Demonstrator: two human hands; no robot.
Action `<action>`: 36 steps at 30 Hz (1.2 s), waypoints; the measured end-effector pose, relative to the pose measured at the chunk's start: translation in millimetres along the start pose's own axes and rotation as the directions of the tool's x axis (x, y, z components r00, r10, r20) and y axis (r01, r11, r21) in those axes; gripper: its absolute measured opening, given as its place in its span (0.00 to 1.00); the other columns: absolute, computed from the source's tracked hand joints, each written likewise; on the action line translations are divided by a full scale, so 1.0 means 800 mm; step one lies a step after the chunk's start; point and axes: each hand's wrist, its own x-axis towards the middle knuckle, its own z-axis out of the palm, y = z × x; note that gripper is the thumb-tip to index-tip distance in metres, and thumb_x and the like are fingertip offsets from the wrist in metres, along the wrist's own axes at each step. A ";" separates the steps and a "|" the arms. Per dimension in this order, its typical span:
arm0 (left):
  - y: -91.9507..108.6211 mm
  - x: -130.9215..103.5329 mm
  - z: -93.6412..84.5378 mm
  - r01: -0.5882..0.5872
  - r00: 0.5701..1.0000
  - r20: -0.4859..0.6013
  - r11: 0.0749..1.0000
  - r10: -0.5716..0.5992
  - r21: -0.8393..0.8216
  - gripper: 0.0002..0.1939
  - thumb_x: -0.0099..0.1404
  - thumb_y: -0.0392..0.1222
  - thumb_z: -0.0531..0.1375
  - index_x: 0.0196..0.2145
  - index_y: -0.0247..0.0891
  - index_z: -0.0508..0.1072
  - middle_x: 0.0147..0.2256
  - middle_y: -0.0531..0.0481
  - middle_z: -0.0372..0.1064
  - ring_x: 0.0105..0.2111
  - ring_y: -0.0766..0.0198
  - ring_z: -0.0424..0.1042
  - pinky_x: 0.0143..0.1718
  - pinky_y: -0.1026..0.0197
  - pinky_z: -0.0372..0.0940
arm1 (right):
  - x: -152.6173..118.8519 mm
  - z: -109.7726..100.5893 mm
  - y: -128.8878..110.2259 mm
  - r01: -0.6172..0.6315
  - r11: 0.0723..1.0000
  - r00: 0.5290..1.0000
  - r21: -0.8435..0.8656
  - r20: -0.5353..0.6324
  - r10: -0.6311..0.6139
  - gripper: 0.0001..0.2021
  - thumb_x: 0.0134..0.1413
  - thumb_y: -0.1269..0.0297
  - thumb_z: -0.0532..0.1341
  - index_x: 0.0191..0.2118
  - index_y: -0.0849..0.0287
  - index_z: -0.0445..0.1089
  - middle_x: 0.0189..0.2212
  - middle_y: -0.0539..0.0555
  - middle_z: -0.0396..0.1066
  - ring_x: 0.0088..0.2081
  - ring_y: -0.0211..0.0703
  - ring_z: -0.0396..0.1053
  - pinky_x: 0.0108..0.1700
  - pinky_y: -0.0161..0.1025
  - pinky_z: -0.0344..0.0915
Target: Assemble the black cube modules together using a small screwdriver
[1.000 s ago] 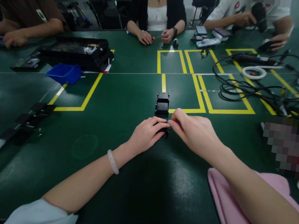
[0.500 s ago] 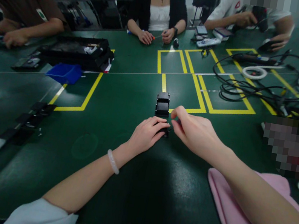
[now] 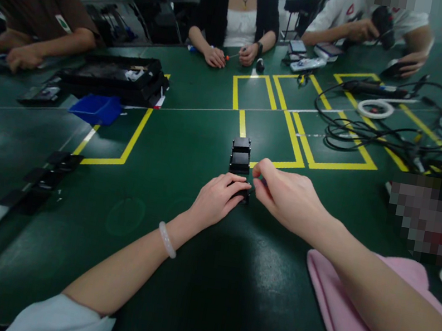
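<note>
Under the fingers of my left hand [image 3: 218,196] lies a small black block-like part [image 3: 245,195], mostly covered; the hand is closed around it against the green table. My right hand [image 3: 280,189] is just to the right of that part, thumb and index finger pinched together at its edge. Whatever sits in that pinch is too small or hidden to make out. Directly beyond my left fingertips, two similar black parts [image 3: 240,160] stand in a row on the table.
More black parts [image 3: 47,179] lie at left, near a blue tray [image 3: 95,109] and a long black bin [image 3: 112,77]. Black cables [image 3: 349,133] coil at right. Pink cloth [image 3: 357,312] lies under my right forearm. Co-workers sit across the green table [image 3: 138,253], one holding a power tool [image 3: 383,28].
Both of my hands keep almost the same place and grip. The black parts have not visibly moved.
</note>
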 end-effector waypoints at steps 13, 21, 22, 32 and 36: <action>0.000 0.000 0.000 -0.007 1.000 0.008 1.000 0.007 0.004 0.14 0.66 0.37 0.54 0.50 0.41 0.66 0.50 0.46 0.65 0.46 0.57 0.66 0.47 0.52 0.64 | 0.000 -0.002 0.000 0.024 0.999 0.999 0.032 0.028 -0.025 0.13 0.64 0.57 0.45 0.40 0.58 0.61 0.29 0.51 0.72 0.27 0.38 0.68 0.26 0.34 0.47; 0.000 0.000 0.000 -0.002 1.000 0.004 1.000 0.002 0.002 0.13 0.67 0.38 0.53 0.49 0.42 0.67 0.50 0.47 0.65 0.47 0.58 0.66 0.47 0.52 0.64 | 0.000 -0.002 0.001 0.022 0.999 1.000 0.029 0.014 -0.022 0.10 0.64 0.61 0.46 0.42 0.58 0.60 0.28 0.49 0.71 0.25 0.37 0.67 0.25 0.34 0.47; 0.000 0.000 0.000 -0.001 1.000 0.003 1.000 0.001 0.002 0.13 0.67 0.38 0.53 0.49 0.42 0.67 0.50 0.47 0.65 0.47 0.58 0.66 0.47 0.52 0.64 | 0.000 -0.003 0.000 0.024 0.999 1.000 0.034 0.014 -0.024 0.10 0.64 0.61 0.46 0.42 0.58 0.60 0.29 0.49 0.71 0.26 0.37 0.67 0.26 0.34 0.47; -0.002 0.000 0.001 0.003 1.000 0.012 1.000 -0.003 -0.006 0.14 0.67 0.38 0.54 0.50 0.42 0.66 0.50 0.48 0.65 0.47 0.58 0.65 0.49 0.53 0.63 | 0.002 0.006 0.001 -0.004 1.000 1.000 -0.012 -0.015 0.004 0.09 0.64 0.61 0.47 0.43 0.58 0.60 0.29 0.49 0.72 0.25 0.39 0.68 0.25 0.35 0.47; -0.003 -0.001 0.000 0.004 1.000 0.011 1.000 -0.004 -0.005 0.13 0.68 0.39 0.53 0.50 0.42 0.67 0.50 0.48 0.64 0.48 0.58 0.65 0.49 0.53 0.63 | 0.002 0.006 0.002 -0.001 1.000 1.000 -0.020 -0.027 0.000 0.09 0.64 0.62 0.47 0.42 0.58 0.59 0.29 0.49 0.72 0.26 0.39 0.69 0.25 0.35 0.47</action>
